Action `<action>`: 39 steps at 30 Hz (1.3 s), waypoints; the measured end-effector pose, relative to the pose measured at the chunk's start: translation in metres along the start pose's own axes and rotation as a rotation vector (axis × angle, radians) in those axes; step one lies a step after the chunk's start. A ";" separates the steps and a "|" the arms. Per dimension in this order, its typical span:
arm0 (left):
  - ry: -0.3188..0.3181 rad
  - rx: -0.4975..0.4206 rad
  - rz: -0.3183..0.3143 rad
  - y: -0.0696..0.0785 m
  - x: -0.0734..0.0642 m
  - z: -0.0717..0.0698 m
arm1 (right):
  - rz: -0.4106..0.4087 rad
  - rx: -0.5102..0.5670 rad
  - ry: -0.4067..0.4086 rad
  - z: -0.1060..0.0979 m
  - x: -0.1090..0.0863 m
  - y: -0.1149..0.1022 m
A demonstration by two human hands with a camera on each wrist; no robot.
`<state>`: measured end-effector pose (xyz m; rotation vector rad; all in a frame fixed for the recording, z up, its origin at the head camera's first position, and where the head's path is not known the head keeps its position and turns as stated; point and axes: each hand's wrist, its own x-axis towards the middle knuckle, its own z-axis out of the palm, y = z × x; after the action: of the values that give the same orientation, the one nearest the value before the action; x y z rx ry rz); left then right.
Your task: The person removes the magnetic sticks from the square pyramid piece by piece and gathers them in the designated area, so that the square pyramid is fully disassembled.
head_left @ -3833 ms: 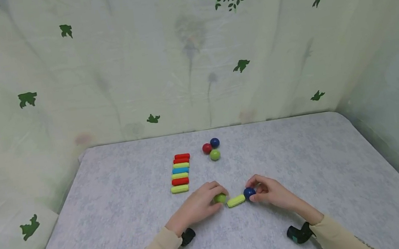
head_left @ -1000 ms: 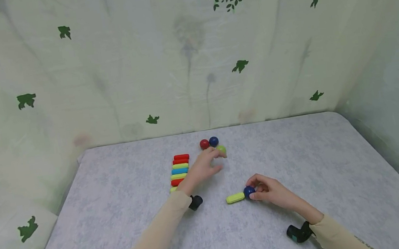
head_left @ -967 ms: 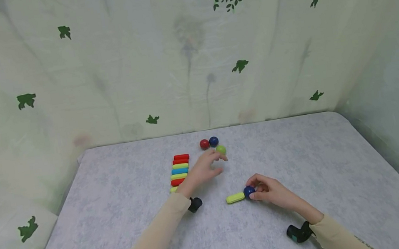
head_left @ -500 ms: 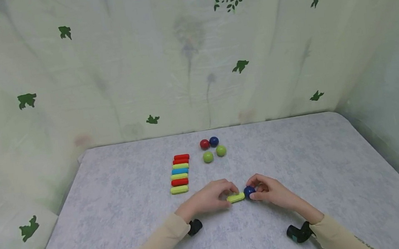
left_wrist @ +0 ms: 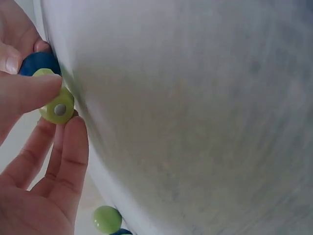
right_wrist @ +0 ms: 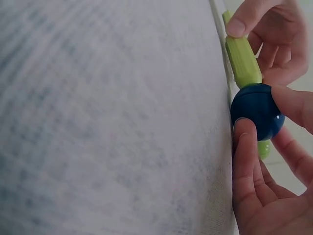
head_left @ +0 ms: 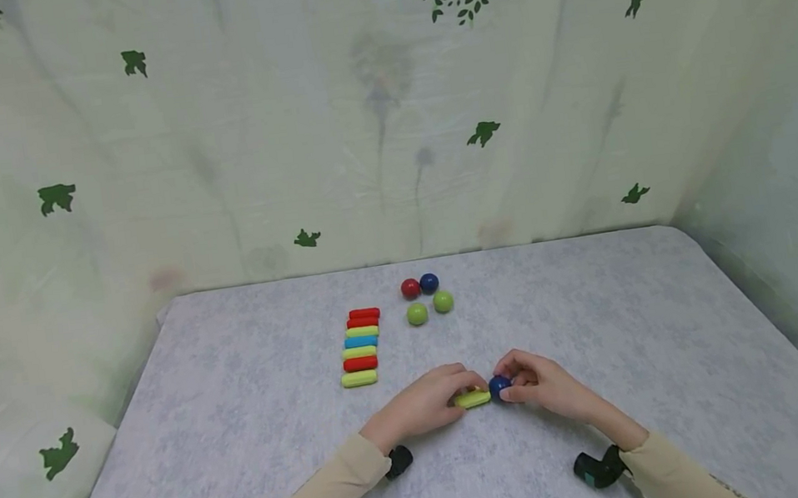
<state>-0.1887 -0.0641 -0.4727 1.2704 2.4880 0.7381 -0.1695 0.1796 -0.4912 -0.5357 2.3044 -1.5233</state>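
My left hand (head_left: 427,401) pinches a yellow-green stick (head_left: 473,400) between thumb and fingers at its left part. A round silvery spot marks the stick's end face (left_wrist: 59,109) in the left wrist view. The stick's other end meets a dark blue ball (head_left: 499,387). Thumb and fingertips of my right hand (head_left: 544,388) grip that ball on the table. In the right wrist view, stick (right_wrist: 243,61) and ball (right_wrist: 258,111) are lined up end to end, with the left thumb on the stick.
Farther back on the table (head_left: 242,438) lie a red ball (head_left: 410,288), another blue ball (head_left: 429,283) and two green balls (head_left: 417,314). Left of them, several red, yellow-green and blue sticks (head_left: 361,341) form a column. A fabric wall (head_left: 382,117) rises behind the table.
A green ball, earlier in my left hand by the stick, now lies with the balls at the back. My left hand has come back and grips the stick. My right hand has stayed on the blue ball.
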 end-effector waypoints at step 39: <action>0.337 0.079 -0.274 -0.053 -0.110 -0.044 | 0.064 -0.093 0.163 -0.010 0.057 -0.019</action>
<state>-0.1793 -0.1935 -0.4653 0.8560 2.9072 0.8486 -0.2212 0.1537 -0.4739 -0.3696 2.5002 -1.4853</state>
